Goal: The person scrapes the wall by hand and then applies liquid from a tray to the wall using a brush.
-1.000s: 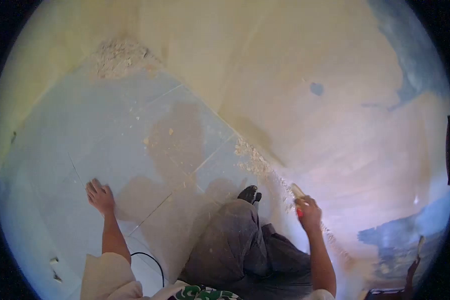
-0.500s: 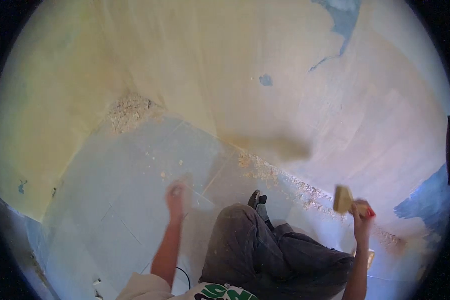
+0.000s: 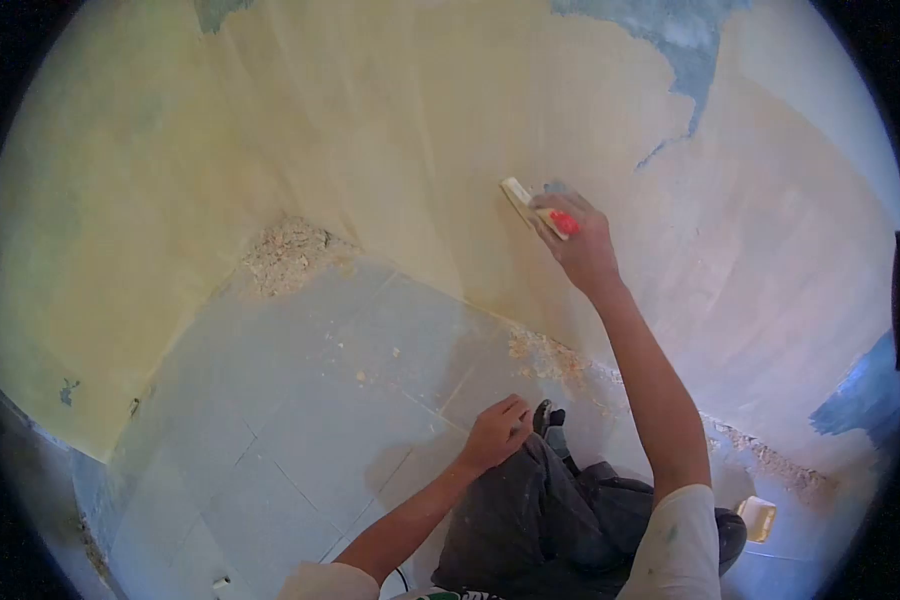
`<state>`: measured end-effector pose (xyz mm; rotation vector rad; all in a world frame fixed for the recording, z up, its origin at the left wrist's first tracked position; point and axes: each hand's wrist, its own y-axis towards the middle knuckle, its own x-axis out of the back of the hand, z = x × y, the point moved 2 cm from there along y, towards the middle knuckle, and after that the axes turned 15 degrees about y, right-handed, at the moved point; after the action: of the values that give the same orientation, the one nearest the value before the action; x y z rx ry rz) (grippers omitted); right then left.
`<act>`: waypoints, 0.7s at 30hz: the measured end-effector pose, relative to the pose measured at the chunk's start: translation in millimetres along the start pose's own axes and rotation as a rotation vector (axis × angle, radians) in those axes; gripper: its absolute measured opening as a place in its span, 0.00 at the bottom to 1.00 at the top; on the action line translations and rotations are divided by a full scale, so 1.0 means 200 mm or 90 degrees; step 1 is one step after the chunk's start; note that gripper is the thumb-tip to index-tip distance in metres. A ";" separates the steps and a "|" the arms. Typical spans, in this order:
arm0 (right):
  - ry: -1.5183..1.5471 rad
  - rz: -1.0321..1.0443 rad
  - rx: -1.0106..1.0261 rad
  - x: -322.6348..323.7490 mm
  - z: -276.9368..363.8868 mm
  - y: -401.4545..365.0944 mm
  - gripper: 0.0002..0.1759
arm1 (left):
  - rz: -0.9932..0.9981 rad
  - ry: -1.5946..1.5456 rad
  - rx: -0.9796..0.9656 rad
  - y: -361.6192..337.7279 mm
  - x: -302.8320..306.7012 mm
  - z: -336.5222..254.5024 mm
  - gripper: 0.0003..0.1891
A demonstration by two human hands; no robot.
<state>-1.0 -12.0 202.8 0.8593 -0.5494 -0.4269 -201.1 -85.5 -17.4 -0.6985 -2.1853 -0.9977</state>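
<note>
My right hand (image 3: pixel 582 235) is closed around the handle of a wide flat brush (image 3: pixel 516 200), pale-headed with a red handle end. The brush head lies against the yellowish wall (image 3: pixel 400 150), near a small blue bare patch that the hand partly covers. My left hand (image 3: pixel 498 433) rests by my bent knee, its fingers curled in; whether anything is inside them is hidden.
Crumbly flakes (image 3: pixel 288 257) are heaped in the corner, and more debris (image 3: pixel 545 358) lines the wall's foot. A small pale tub (image 3: pixel 757 519) stands on the grey tiled floor (image 3: pixel 270 400) at right. Blue patches (image 3: pixel 685 50) interrupt the wall coating.
My right hand has moved the brush up and left from near the floor to the wall. My left hand has come right and down to my knee. The view has shifted slightly.
</note>
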 end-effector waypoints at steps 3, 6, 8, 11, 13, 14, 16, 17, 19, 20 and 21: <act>-0.028 0.010 0.010 -0.04 -0.02 0.19 0.10 | 0.027 -0.060 0.058 0.01 0.00 0.01 0.07; -0.088 -0.018 0.029 0.04 -0.05 0.34 0.10 | 0.019 -0.114 0.091 0.00 -0.01 0.02 0.07; -0.130 -0.057 0.029 0.16 -0.02 0.45 0.10 | 0.010 -0.121 0.091 0.00 0.00 0.02 0.07; -0.193 -0.105 0.120 0.36 0.11 0.57 0.09 | 0.011 -0.130 0.089 -0.01 -0.02 0.04 0.06; -0.207 -0.162 0.173 0.43 0.34 0.55 0.08 | 0.022 -0.136 0.082 -0.01 -0.02 0.05 0.06; -0.207 -0.179 0.238 0.47 0.43 0.51 0.09 | 0.025 -0.140 0.092 0.00 -0.02 0.05 0.06; -0.248 -0.176 0.343 0.56 0.57 0.40 0.09 | 0.029 -0.144 0.100 0.00 -0.01 0.03 0.06; -0.289 -0.156 0.383 0.62 0.61 0.32 0.09 | 0.038 -0.155 0.111 0.01 0.00 0.03 0.06; -0.318 -0.171 0.319 0.74 0.66 0.11 0.07 | 0.050 -0.167 0.124 0.01 0.00 0.02 0.06; -0.345 -0.171 0.257 0.81 0.66 -0.02 0.08 | 0.072 -0.158 0.121 0.01 -0.01 0.03 0.07; -0.369 -0.170 0.195 0.88 0.64 -0.16 0.09 | 0.093 -0.149 0.118 0.01 -0.02 0.03 0.08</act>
<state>54.6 -205.8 293.9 1.1117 -1.0581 -0.8644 -198.8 -80.4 -22.0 -0.9100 -2.3507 -0.6557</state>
